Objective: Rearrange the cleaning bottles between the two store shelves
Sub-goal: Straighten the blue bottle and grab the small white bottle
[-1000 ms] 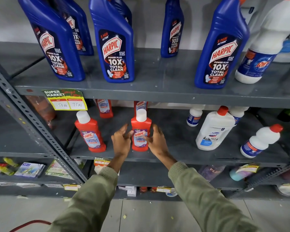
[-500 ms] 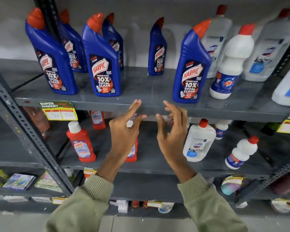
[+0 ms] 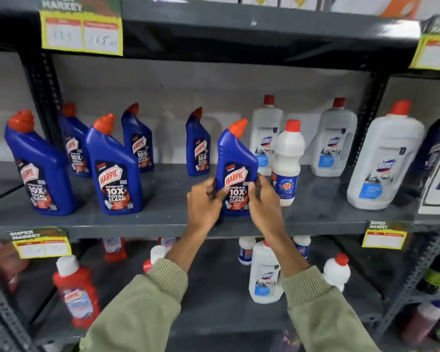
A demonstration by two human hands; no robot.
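A blue Harpic bottle (image 3: 235,163) with an orange cap stands near the front of the upper grey shelf (image 3: 163,222). My left hand (image 3: 205,201) grips its lower left side and my right hand (image 3: 263,199) grips its lower right side. Several more blue Harpic bottles (image 3: 114,171) stand to the left on the same shelf. A white Rin bottle (image 3: 287,161) stands just right of the held one. On the lower shelf (image 3: 214,295) stand a red cleaner bottle (image 3: 75,293) and a white Domex bottle (image 3: 264,273).
Large white Domex bottles (image 3: 384,161) stand at the right of the upper shelf. Yellow price tags (image 3: 42,243) hang on the shelf edges. Black perforated uprights (image 3: 40,97) frame the bays. Another shelf board (image 3: 239,31) runs overhead.
Both hands left the red bottle on the lower shelf, rose to the upper shelf and closed on a blue Harpic bottle. The camera tilted upward.
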